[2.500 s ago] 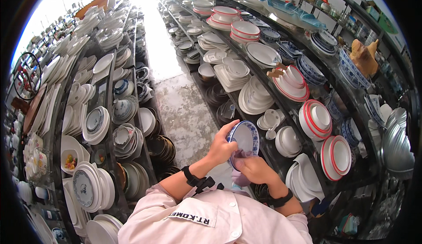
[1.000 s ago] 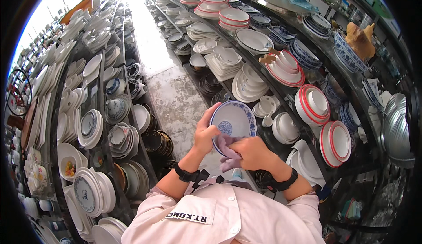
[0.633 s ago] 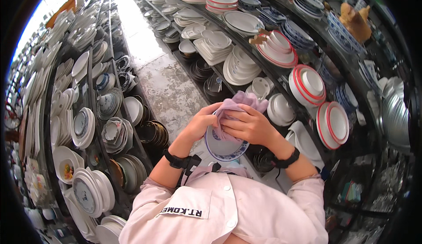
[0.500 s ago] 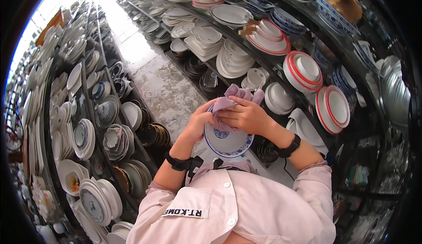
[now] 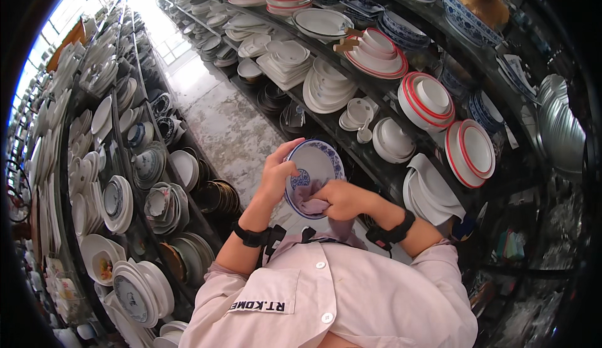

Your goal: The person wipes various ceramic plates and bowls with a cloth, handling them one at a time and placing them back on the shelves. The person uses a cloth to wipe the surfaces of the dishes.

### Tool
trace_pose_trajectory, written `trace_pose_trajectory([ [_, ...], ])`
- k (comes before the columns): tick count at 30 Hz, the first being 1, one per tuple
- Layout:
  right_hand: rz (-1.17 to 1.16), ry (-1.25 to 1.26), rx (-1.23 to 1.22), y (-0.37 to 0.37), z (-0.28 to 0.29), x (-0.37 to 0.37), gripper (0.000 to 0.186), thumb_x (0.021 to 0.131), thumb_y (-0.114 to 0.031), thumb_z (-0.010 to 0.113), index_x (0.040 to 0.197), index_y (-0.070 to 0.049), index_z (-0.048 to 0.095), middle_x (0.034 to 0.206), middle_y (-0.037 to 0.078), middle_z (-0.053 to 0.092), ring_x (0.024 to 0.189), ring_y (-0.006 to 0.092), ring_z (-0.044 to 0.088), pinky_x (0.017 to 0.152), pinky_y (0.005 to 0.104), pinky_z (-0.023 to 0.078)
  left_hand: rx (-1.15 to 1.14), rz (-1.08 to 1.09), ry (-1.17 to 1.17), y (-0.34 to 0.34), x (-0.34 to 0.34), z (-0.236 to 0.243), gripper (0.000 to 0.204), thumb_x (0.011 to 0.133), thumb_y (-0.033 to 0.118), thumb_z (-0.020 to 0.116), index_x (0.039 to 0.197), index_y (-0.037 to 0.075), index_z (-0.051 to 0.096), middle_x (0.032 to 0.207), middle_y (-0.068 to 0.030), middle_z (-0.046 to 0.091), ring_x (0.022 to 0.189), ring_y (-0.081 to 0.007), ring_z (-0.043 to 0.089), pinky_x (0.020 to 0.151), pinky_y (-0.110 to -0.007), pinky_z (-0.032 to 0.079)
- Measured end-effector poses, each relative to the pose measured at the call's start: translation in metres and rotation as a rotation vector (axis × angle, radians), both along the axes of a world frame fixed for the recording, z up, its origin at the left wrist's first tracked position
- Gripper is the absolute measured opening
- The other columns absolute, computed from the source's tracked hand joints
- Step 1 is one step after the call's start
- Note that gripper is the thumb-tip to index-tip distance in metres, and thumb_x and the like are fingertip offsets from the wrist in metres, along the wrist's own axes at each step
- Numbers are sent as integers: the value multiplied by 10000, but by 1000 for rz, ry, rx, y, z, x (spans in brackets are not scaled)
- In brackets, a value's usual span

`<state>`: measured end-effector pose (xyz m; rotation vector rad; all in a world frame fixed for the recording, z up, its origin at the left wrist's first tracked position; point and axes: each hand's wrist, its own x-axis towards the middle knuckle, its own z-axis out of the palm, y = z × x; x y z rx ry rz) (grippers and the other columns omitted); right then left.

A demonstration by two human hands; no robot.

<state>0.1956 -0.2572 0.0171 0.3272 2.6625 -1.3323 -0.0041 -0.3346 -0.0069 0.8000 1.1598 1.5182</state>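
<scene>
A white bowl (image 5: 320, 160) with a blue patterned rim and a blue medallion inside is tilted in front of my chest. My left hand (image 5: 276, 171) grips it by its left rim, thumb over the inner side. Bunched in my right hand (image 5: 345, 200) is a mauve cloth (image 5: 308, 199), pressed against the lower inside of the bowl. Part of the cloth hangs down below the right hand, past the rim. The left fingers behind the bowl are hidden.
Shelves stacked with white plates (image 5: 119, 204) line my left. To my right stand red-rimmed bowls (image 5: 426, 101), a covered white dish (image 5: 394, 140) and a folded white cloth-like piece (image 5: 433, 191). Between the shelves runs a worn grey floor (image 5: 229, 116).
My right hand and the cloth have moved from the bowl's far rim down to its near inner side. The bowl has turned, and more of its inside shows.
</scene>
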Motion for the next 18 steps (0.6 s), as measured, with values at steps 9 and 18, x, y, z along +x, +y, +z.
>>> trace_pose_trajectory([
  [9,-126,466,430,4,-23,-6,592,774,9,573,1363,-46,549,1349,188,604,1127,380,642,932,454,524,174,91,251,-1,24,40,757,632,62,509,1378,-56,557,1262,-122,631,1076,-183,615,888,-246,492],
  [18,-88,-82,292,4,20,9,444,722,-57,616,1166,-70,635,950,195,709,876,411,678,753,463,539,2,73,-53,10,21,21,707,668,13,495,1367,-36,592,1215,-109,657,961,-164,621,780,-210,484],
])
